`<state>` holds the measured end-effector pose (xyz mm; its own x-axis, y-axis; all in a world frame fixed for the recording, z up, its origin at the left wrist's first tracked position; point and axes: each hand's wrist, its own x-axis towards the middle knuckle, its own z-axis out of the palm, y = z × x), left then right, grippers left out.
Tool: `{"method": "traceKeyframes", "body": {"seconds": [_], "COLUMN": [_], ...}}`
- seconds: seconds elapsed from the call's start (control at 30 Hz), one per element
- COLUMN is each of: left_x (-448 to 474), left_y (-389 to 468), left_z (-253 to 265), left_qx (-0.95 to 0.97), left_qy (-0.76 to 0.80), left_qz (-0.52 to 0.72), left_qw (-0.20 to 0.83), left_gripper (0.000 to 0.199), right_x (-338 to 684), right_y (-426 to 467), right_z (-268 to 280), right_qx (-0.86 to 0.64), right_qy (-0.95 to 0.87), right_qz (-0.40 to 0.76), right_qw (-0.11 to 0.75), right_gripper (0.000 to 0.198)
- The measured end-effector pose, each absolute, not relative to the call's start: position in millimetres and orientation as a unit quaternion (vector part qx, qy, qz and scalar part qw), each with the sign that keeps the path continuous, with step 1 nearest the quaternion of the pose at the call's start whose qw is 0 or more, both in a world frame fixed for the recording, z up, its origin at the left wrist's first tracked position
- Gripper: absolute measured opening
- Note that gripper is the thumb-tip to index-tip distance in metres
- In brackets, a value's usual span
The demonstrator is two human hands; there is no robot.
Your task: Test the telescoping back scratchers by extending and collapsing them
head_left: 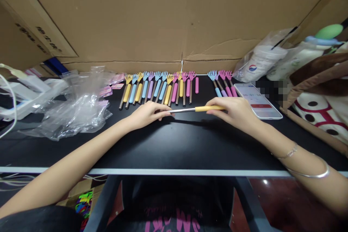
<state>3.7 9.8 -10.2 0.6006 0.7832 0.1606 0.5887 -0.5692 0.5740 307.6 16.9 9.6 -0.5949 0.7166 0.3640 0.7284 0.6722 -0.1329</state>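
yellow-handled telescopic scratcher (202,108) is lying across the near middle of the black table (168,145); your right hand (233,110) is pinching its handle, your left hand (148,113) is gripping its metal rod. many finished-looking scratchers (160,88) are lining the far edge. plastic bags (78,105) are sitting left, a phone (257,100) right.

A black table (174,145) with a pale front edge carries everything. Along its far edge, near the middle, lies a row of small hand-shaped scratchers (159,88) with yellow, blue, purple and pink handles, side by side. A smaller group of them (223,83) lies just to the right. Beside that group rests a phone (258,101), screen up. A heap of clear plastic bags (73,105) covers the far left corner.
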Motion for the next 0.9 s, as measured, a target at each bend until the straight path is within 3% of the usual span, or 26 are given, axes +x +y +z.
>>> {"method": "traceKeyframes", "body": {"seconds": [0.17, 0.6, 0.77, 0.9], "left_x": [4, 6, 8, 8], "left_y": [9, -4, -8, -9], "left_z": [-8, -4, -2, -2], "left_qx": [0.858, 0.859, 0.853, 0.85], "left_qy": [0.399, 0.408, 0.374, 0.378], "left_qz": [0.205, 0.265, 0.267, 0.262], "left_qw": [0.25, -0.158, -0.248, -0.256], "left_gripper": [0.03, 0.029, 0.025, 0.027], "right_x": [307, 308, 305, 305], "right_y": [15, 20, 22, 21], "right_z": [10, 6, 7, 7], "right_qx": [-0.392, -0.417, -0.404, -0.409], "right_qy": [-0.896, -0.895, -0.899, -0.898], "right_qz": [-0.047, 0.001, 0.101, 0.072], "right_qw": [0.203, 0.16, 0.138, 0.146], "right_gripper": [0.031, 0.041, 0.041, 0.041]}}
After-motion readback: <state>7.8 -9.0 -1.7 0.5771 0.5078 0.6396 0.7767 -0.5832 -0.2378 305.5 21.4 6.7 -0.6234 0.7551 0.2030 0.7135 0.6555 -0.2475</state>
